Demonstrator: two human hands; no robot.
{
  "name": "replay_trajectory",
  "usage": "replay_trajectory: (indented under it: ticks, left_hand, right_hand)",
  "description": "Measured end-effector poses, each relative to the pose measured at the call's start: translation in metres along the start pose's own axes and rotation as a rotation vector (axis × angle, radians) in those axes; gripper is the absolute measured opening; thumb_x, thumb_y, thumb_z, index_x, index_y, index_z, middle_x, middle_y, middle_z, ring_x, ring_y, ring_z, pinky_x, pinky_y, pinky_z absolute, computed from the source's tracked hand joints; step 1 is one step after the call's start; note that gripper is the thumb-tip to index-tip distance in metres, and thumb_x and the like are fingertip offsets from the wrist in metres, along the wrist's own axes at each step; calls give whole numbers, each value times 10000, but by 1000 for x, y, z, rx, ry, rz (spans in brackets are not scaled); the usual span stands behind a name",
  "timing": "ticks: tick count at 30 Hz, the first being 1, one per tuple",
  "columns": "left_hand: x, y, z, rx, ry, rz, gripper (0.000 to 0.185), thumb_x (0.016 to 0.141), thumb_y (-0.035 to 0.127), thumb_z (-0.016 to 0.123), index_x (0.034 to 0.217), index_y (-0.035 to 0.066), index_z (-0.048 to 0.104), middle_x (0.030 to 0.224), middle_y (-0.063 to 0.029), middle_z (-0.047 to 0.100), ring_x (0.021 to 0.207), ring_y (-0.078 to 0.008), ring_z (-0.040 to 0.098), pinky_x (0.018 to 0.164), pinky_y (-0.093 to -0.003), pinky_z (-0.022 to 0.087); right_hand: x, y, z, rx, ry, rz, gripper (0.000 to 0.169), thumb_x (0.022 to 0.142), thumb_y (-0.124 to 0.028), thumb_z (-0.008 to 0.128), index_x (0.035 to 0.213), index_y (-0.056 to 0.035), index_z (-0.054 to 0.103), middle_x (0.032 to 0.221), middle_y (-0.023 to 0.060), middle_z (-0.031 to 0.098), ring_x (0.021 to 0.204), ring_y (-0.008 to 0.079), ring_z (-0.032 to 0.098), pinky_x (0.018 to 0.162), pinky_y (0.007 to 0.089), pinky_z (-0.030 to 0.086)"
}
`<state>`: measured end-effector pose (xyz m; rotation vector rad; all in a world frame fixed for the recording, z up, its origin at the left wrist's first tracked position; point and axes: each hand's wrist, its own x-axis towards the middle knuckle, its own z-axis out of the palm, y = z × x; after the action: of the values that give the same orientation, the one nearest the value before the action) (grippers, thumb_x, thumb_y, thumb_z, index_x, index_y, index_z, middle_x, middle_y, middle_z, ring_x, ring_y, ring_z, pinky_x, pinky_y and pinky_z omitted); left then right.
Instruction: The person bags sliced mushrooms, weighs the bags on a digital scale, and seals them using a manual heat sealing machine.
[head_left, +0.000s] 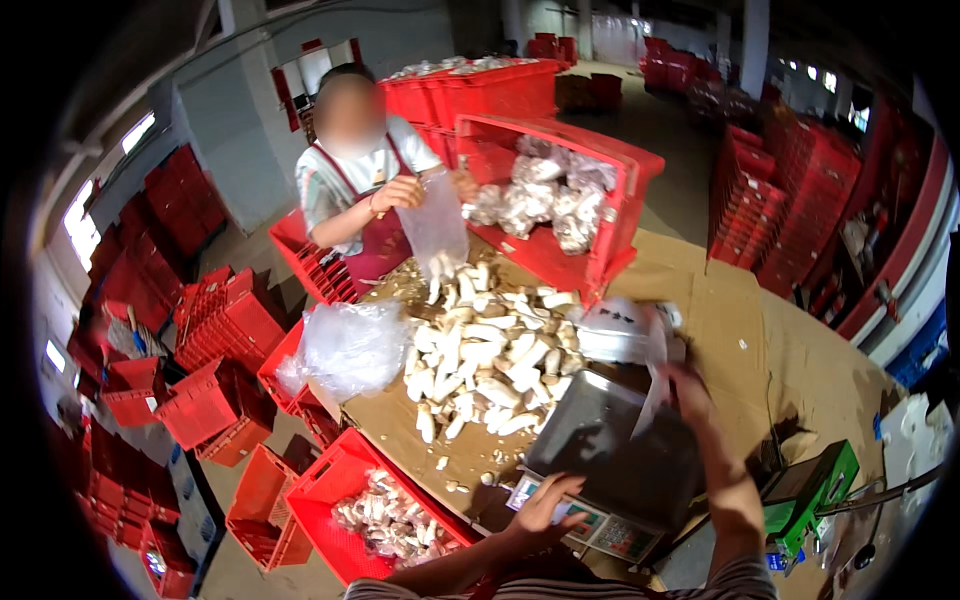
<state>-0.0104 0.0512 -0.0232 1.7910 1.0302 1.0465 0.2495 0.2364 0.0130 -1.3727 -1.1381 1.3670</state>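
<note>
My right hand (686, 386) is at the right side of a weighing scale and holds a clear plastic bag (654, 375) that hangs over the dark tray (600, 442). Above the scale's keypad (611, 534), at its near edge, my left hand (547, 510) has its fingers apart and holds nothing. A large heap of king oyster mushrooms (487, 352) lies beyond the tray on the cardboard-covered table (720, 315). Behind the tray sits a stack of plastic bags (615, 330). Small mushroom pieces (450, 486) are scattered left of the scale.
Across the table a co-worker (367, 187) holds a clear bag (435, 217) with mushrooms. A tipped red crate (630, 217) holds filled bags. Another red crate (337, 487) with mushrooms stands lower left, below a pile of clear bags (349, 349). A green device (817, 487) is at right.
</note>
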Motion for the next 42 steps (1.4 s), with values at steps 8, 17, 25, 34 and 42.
replay_trajectory:
  ticks: [8, 17, 25, 34, 42]
  left_hand:
    - [17, 26, -26, -305, -325, -86, 663, 804, 212, 694, 1343, 54, 343, 1202, -171, 484, 1133, -277, 480, 935, -351, 403]
    - [-37, -35, -45, -514, -224, -307, 154, 918, 55, 502, 982, -3, 629, 905, -14, 628, 851, -134, 580, 743, -270, 469]
    - [-26, 0, -5, -50, 40, 185, 122, 736, 14, 641, 850, 56, 638, 770, -80, 628, 703, -168, 598, 635, -280, 473]
    - [49, -4, -31, -1005, 19, -565, 144, 828, -17, 537, 948, 60, 554, 787, -53, 609, 627, -137, 558, 504, -221, 460]
    - [74, 48, 2, 28, 239, 295, 175, 786, -42, 549, 795, 86, 429, 756, -30, 480, 603, -105, 457, 595, -258, 411]
  right_hand:
    - [-191, -7, 143, 138, 134, 96, 367, 931, -313, 509, 689, -45, 571, 588, -15, 491, 559, 75, 437, 540, 241, 370]
    - [-197, 44, 132, -280, -260, -146, 320, 921, -359, 525, 985, -46, 544, 749, 76, 583, 584, 183, 530, 530, 306, 408]
    - [-224, 46, 132, -303, -101, -348, 328, 795, -284, 698, 886, -20, 525, 833, 149, 616, 745, 288, 620, 648, 350, 467]
    - [-240, 70, 12, -819, 581, -709, 172, 713, -167, 626, 765, -56, 505, 769, 132, 586, 724, 329, 600, 573, 452, 479]
    - [-241, 64, 64, -599, 461, -918, 422, 792, -256, 641, 1113, -27, 490, 1076, 177, 558, 892, 310, 586, 697, 392, 491]
